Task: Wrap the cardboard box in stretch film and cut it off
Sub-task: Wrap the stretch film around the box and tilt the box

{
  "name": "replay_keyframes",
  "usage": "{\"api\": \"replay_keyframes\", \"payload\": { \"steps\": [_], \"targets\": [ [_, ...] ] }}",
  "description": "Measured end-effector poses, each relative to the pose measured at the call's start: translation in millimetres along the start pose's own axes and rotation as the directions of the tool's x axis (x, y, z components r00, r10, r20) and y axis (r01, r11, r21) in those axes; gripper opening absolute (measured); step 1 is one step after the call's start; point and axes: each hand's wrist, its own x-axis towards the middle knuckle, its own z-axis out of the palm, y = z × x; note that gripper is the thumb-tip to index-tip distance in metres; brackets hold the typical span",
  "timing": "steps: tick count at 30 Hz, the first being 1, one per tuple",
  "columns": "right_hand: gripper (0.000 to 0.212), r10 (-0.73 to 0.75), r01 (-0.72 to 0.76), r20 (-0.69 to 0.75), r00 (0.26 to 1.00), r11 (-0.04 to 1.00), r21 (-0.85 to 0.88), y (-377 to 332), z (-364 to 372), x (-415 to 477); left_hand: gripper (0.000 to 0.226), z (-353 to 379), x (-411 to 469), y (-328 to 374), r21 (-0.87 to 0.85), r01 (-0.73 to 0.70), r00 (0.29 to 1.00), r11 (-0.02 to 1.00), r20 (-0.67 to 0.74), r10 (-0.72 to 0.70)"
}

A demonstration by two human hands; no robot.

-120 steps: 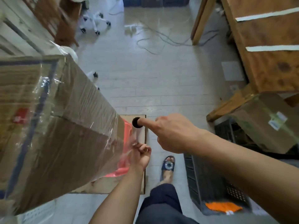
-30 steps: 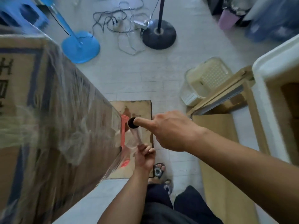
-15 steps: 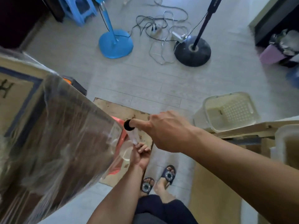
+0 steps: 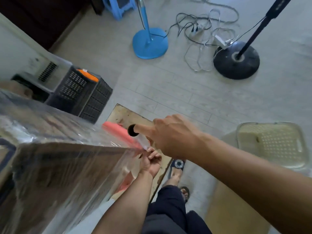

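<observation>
1. Caught the cardboard box [image 4: 50,174] filling the near left, with film stretched from its corner to the stretch film roll [image 4: 141,140] at centre.
2. Had the roll tilted between two hands: right hand [image 4: 172,135] at its upper end with a finger in the core, left hand [image 4: 150,163] gripping its lower end.
3. Spotted a stool [image 4: 118,130] beneath the box, on a cardboard sheet [image 4: 123,115] on the floor.
4. Picked out a crate [image 4: 84,95] behind the box.
5. Found a fan base [image 4: 150,43] far back, a round stand base [image 4: 236,60] to its right and cables [image 4: 202,31] between them.
6. Noted a basket [image 4: 270,144] at right and a sandalled foot [image 4: 177,166] beside the left hand.
</observation>
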Motion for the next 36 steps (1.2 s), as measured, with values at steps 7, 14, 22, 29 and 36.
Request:
{"api": "replay_keyframes", "payload": {
  "steps": [7,14,22,29,36],
  "targets": [
    [0.067,-0.164,0.167,0.053,0.985,0.984,-0.068,35.5,-23.5,60.6,0.029,44.5,21.4,12.1,-0.093,-0.091,0.996,0.991,-0.021,0.089],
    [0.064,-0.262,0.276,0.147,0.954,0.957,-0.087,49.1,-33.7,105.9,0.037,69.8,46.5,14.4,-0.283,-0.132,0.988,0.95,-0.11,0.105],
    [0.062,-0.433,0.503,0.3,0.85,0.837,-0.217,34.6,-66.6,160.6,0.044,91.9,49.4,4.6,-0.545,-0.144,0.99,0.826,-0.079,0.121],
    [0.072,-0.569,0.713,0.449,0.689,0.645,-0.276,29.2,-72.9,220.9,0.023,117.2,71.8,14.1,-0.786,-0.195,0.942,0.586,0.018,0.336],
    [0.081,-0.717,0.879,0.512,0.474,0.417,-0.23,24.5,-81.4,292.2,0.02,163.9,103.7,46.7,-0.872,-0.361,0.868,0.331,-0.184,0.461]
  ]
}}
